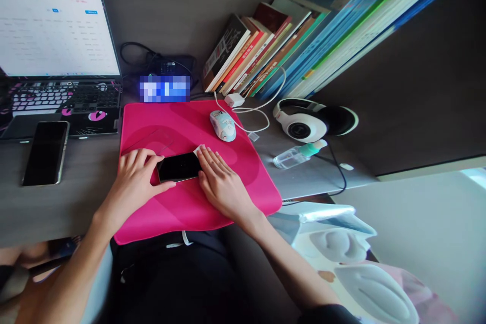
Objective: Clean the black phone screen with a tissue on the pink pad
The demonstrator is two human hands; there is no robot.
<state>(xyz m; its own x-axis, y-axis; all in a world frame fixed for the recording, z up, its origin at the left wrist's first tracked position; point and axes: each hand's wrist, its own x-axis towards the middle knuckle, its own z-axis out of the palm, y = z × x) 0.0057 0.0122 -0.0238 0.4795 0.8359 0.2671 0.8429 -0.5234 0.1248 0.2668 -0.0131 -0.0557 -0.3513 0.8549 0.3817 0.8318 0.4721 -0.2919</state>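
A black phone (177, 167) lies face up on a pink mat (182, 126) on the grey desk. My left hand (134, 179) grips the phone's left end, thumb along its near edge and fingers curled over the far edge. My right hand (218, 177) lies flat with fingers together across the phone's right end, pressing a small white wipe (197, 151) whose corner shows past the fingertips. A pale patterned mouse (223, 125) rests on the mat just beyond my right hand.
An open laptop (56, 50) stands at the back left with a second phone (45, 152) in front of it. Leaning books (296, 40), white headphones (313, 121), a small clear bottle (298, 156), a white charger and cable (243, 106) sit to the right.
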